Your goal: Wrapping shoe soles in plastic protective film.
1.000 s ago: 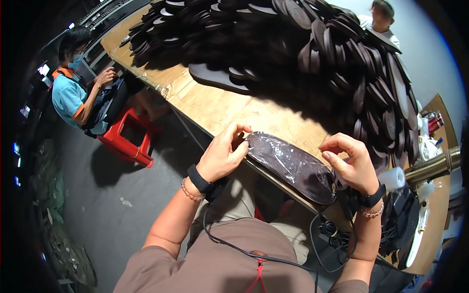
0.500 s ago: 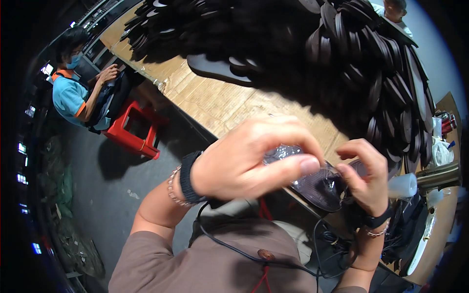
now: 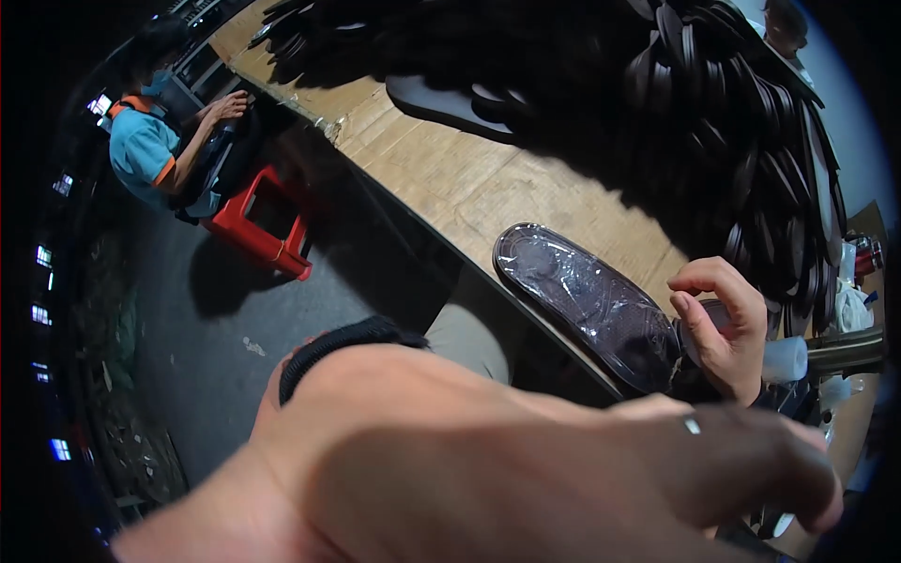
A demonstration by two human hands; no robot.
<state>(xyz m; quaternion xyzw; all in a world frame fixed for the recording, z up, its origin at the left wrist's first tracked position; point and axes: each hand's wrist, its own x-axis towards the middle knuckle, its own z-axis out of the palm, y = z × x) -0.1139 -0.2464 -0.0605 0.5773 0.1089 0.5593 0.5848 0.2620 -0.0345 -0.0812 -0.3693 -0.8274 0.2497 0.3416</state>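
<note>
A dark shoe sole lies at the near edge of the table, its top covered with shiny, wrinkled clear film. My right hand is beside the sole's right end, fingers curled and thumb tip close to the index fingertip; anything pinched there is too small to make out. My left hand fills the foreground, large and blurred, reaching across to the right below the sole. A ring shows on one of its fingers. The fingers bend down at the far right, and their grip is hidden.
A large heap of dark soles covers the back and right of the wooden table. A clear plastic roll and a metal tube are at right. Leftward, a masked person sits by a red stool. Another person shows at upper right.
My left hand has moved from above the sole toward me and across to the right, uncovering the film-covered sole. My right hand stays near the sole's right end, thumb and index closer together.
</note>
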